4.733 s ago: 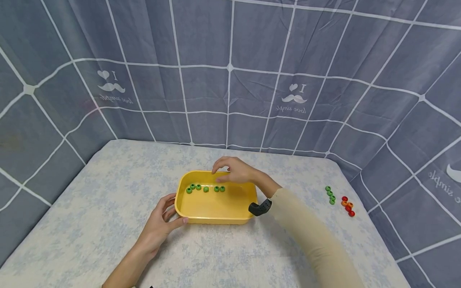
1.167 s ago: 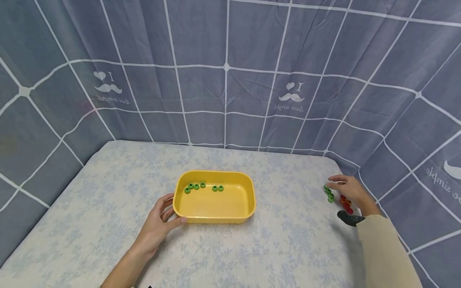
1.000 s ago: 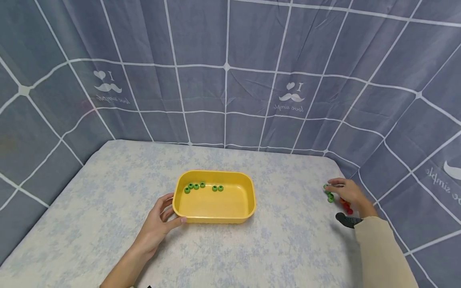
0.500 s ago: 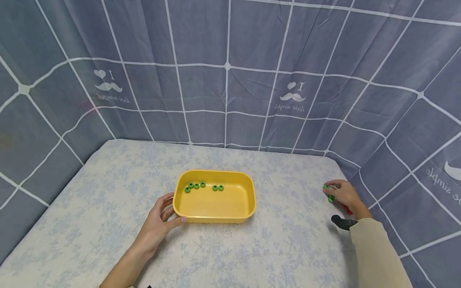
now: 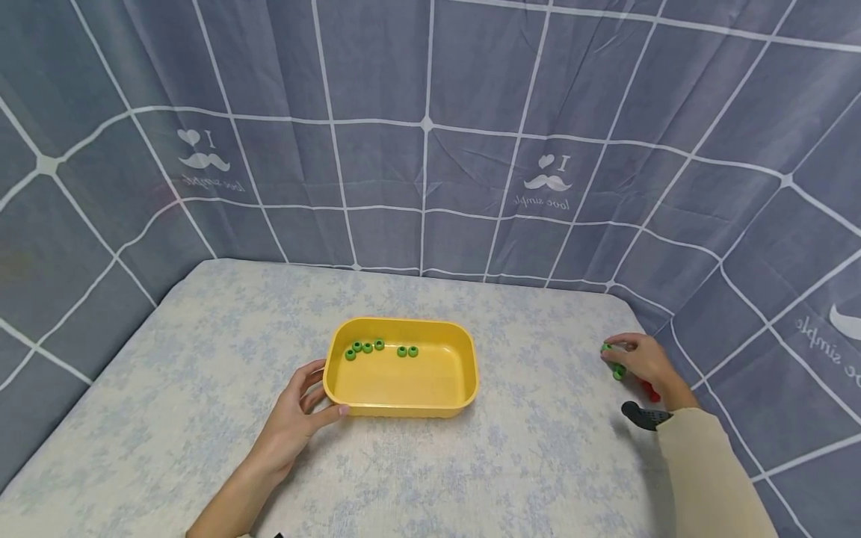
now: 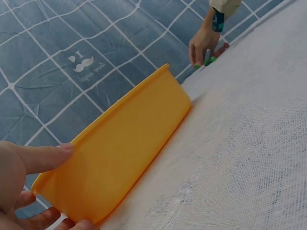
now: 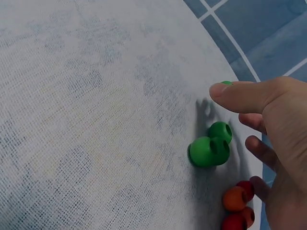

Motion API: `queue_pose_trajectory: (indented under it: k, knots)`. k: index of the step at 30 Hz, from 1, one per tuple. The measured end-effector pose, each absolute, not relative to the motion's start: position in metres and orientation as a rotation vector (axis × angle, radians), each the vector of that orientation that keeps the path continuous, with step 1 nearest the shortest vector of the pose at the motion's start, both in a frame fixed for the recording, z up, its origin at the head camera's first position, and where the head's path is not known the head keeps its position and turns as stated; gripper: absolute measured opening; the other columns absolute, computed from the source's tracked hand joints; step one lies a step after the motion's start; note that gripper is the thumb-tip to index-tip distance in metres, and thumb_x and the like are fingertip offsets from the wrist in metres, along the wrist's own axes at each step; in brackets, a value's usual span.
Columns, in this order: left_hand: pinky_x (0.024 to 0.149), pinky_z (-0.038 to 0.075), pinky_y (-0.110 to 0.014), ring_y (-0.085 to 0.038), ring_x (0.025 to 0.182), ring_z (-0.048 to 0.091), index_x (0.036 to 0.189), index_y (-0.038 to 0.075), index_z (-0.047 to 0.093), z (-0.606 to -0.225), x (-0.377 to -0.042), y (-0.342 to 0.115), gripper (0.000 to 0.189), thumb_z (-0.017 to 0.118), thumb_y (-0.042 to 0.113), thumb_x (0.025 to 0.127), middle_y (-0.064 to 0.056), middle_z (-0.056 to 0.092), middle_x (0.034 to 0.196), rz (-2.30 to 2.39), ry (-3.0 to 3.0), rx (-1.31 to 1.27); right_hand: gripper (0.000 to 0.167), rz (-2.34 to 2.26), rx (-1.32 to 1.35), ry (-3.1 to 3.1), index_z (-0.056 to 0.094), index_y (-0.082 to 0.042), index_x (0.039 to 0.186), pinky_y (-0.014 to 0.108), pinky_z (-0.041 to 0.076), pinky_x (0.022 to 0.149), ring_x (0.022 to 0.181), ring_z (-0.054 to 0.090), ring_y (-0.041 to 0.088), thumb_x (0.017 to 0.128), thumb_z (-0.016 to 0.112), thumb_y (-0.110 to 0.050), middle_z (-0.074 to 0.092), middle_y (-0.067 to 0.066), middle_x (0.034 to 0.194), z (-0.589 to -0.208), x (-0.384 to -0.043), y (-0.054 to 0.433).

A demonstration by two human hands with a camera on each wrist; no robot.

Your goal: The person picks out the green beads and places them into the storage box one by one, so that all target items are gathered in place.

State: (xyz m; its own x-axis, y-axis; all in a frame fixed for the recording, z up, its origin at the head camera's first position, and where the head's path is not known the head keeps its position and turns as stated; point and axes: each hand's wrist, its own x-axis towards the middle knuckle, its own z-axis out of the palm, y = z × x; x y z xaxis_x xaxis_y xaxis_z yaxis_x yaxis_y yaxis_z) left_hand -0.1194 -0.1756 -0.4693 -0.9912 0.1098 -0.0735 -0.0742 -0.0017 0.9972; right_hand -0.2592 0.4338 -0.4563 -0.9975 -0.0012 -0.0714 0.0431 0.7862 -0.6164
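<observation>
- My left grip (image 5: 299, 407), half curled, holds the yellow tray (image 5: 417, 382) at its eight o'clock corner.
- At three o'clock, my right grip (image 5: 644, 360), nearly closed, pinches one green bead (image 5: 605, 347).

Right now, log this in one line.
left grip: holds yellow tray; right grip: pinches green bead; in tray: six green beads; on cloth: orange beads, red beads

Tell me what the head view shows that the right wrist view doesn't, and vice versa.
Only the head view shows the left hand holding the yellow tray, with six green beads inside, and mustache prints on the curtain.
Only the right wrist view clearly shows orange beads; the right hand seems to hide them in the other.
Both share that hand at a green bead, more green beads, red beads, the tablecloth and part of the curtain.
</observation>
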Motion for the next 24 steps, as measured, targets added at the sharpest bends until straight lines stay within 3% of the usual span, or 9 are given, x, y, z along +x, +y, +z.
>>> queue_pose_trajectory:
  k: [24]
  knots:
    - [0.106,0.05,-0.033,-0.036,0.149,0.032,0.16,0.009,0.024,-0.469,-0.12,-0.175,0.094,0.085,0.013,0.089,-0.014,0.028,0.162,2.124,2.126,0.009,0.037,-1.02,-0.256,2.876,0.067,0.002,0.129,0.067,0.043,0.103,0.135,0.042,0.051,0.101,0.071,-0.022,0.052,0.028,0.145,-0.431,-0.276,0.389]
